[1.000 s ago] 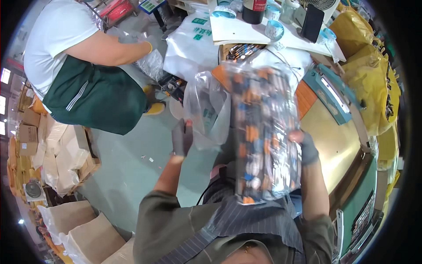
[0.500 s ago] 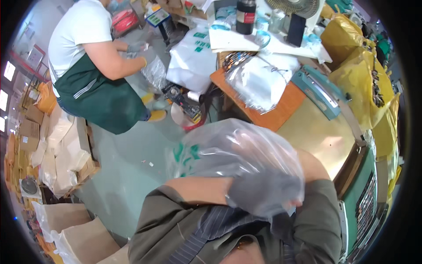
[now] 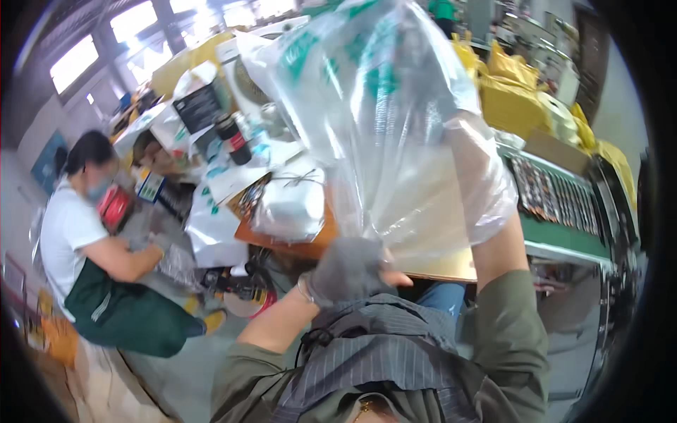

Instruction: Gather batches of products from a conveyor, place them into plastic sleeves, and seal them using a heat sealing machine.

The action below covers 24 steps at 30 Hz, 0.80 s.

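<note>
Head view: clear plastic bag (image 3: 381, 120) now raised above orange table (image 3: 310, 247), right hand (image 3: 486, 176) sleeved inside it, left hand (image 3: 349, 271) clamped on its lower edge — bag opened up.

This was a packing workshop or small factory floor. An orange bench (image 3: 296, 248) stood heaped with white plastic bags (image 3: 290, 204) and loose sheets, a dark bottle (image 3: 231, 137) among them. To the right, a long green machine (image 3: 564, 233) carried trays of small dark parts (image 3: 557, 194), with stuffed yellow sacks (image 3: 511, 99) piled behind it. A co-worker in a white shirt and green apron (image 3: 123, 314) crouched on the bare grey concrete floor (image 3: 176, 366), handling packets beside more bags. Brown cardboard boxes (image 3: 106, 384) sat at the lower left. Large bright windows (image 3: 134, 21) ran along the far wall, as in an industrial hall.
</note>
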Tool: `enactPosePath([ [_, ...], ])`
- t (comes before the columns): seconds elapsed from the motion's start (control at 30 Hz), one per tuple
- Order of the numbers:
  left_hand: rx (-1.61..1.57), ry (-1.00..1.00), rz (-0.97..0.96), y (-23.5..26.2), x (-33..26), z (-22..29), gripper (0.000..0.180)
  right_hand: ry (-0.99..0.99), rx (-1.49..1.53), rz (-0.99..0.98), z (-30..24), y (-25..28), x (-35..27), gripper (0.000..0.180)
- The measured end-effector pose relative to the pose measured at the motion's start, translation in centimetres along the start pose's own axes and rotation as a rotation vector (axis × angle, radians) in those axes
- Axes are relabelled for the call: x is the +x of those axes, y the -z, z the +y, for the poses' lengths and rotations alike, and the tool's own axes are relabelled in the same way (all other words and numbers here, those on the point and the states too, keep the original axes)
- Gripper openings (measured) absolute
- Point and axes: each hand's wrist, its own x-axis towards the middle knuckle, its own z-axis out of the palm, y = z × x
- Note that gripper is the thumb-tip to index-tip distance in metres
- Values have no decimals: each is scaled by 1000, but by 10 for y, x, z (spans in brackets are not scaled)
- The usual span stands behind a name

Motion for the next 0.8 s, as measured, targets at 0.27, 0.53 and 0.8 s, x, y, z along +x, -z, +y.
enactPosePath([
  [0.27,-344,249,-478,-135,-19,-1,22,-209,-30,56,54,-16,-61,83],
  [0.53,-705,-377,-375,-104,-2,92,14,-269,-120,-77,67,-63,-61,85],
  [0.8,-794,-400,197,-108,8,146,23,-26,-353,-241,16,-87,12,87],
])
